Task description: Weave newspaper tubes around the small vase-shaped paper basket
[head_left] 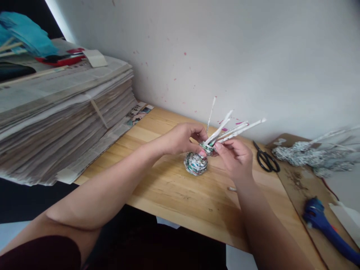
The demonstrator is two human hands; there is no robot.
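A small woven piece of rolled newspaper (195,164) is held just above the wooden table (180,191), with several white paper tubes (230,129) sticking up and to the right from its top. My left hand (182,139) grips the woven neck from the left, fingers curled round it. My right hand (234,157) pinches the base of the tubes from the right, thumb and fingers pressed together.
A tall stack of newspapers (64,112) fills the left of the table, with blue and red things on top. Black scissors (266,159) lie at the right. Beyond them are finished woven pieces (309,155), a dark board (303,183) and a blue tool (323,221). A white wall stands behind.
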